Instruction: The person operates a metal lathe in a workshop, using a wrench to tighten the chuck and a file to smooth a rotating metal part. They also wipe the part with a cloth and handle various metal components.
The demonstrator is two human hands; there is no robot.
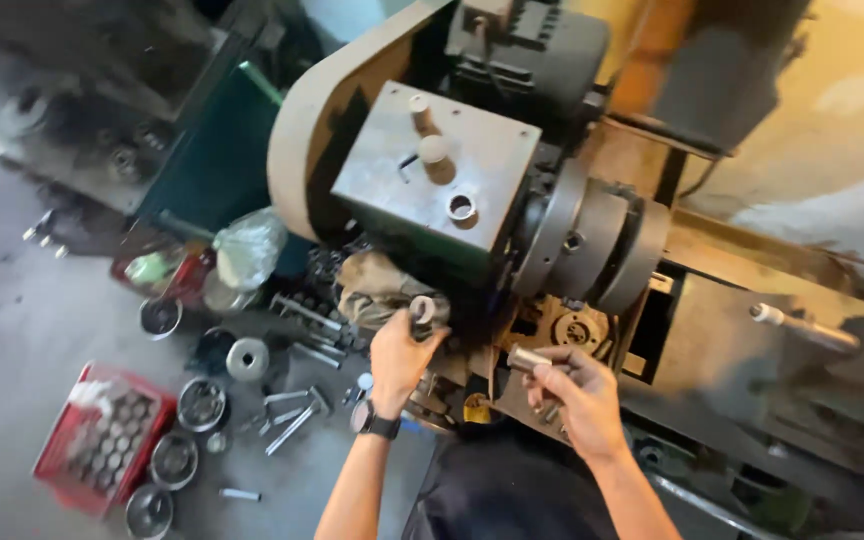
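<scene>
right hand [580,398] fingers pinch metal rod [526,358], axis level | left hand [399,352] fingers pinch ring [422,308]

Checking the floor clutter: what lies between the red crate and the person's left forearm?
In the head view, between the red crate and the left forearm lie round metal bowls, loose metal rods and a short pin on the concrete floor.

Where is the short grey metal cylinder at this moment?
In the head view, the short grey metal cylinder is pinched in the right hand, right of centre, just below the lathe's round grey chuck.
</scene>
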